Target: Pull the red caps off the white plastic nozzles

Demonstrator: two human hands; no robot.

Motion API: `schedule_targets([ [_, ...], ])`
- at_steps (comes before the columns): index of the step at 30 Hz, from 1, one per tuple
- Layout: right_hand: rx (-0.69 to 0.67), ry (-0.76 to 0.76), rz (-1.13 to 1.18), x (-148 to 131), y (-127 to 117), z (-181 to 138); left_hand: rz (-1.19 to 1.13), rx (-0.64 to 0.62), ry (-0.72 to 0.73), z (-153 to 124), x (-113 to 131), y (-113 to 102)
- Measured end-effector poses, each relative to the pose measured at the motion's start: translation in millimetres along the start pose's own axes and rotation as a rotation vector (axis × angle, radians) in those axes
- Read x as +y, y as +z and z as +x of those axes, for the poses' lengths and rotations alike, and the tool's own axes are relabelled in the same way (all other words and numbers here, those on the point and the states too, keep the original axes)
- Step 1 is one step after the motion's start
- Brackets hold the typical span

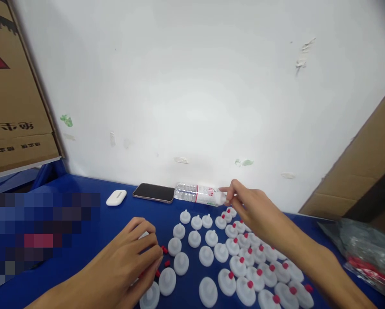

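Note:
My left hand [137, 253] is low over the table with its fingers curled inward. A bit of white plastic [143, 235] shows between those fingers, and small red caps [164, 249] lie by the fingertips; what the hand grips is mostly hidden. My right hand [245, 204] pinches at the neck end of a clear water bottle [186, 192] lying on its side; I cannot make out what is between the fingers. Round white plastic lids [206, 256] with nozzles stand between the hands. Beneath my right forearm are many similar lids with red tips [245, 291].
A phone [154, 192] and a white earbud case [116, 198] lie along the back of the blue table [86, 214]. A clear plastic bag with red pieces [369, 266] is at the right. Cardboard boxes [21, 98] flank the white wall [192, 86].

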State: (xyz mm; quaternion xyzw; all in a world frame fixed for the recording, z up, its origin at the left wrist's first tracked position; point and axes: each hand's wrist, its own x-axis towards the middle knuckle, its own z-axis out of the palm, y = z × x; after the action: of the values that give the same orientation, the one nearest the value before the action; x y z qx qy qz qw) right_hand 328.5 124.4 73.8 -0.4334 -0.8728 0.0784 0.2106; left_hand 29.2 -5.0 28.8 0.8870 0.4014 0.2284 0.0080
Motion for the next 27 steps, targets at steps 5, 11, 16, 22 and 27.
schedule_targets([
  [5, -0.028, -0.028, -0.022, -19, 5, -3, -0.012, 0.050, -0.024, 0, 3, 2],
  [11, -0.134, -0.074, -0.029, -23, 12, -7, -0.037, 0.059, -0.027, 0, 3, 4],
  [16, -0.216, -0.207, 0.045, -29, 36, -12, -0.047, 0.056, -0.035, -1, 3, 6],
  [22, -0.215, -0.327, 0.053, -34, 51, -14, -0.040, 0.048, -0.026, -1, 2, 5],
  [27, -0.082, -0.269, 0.079, -42, 40, -10, -0.045, 0.101, -0.033, -1, 3, 4],
])
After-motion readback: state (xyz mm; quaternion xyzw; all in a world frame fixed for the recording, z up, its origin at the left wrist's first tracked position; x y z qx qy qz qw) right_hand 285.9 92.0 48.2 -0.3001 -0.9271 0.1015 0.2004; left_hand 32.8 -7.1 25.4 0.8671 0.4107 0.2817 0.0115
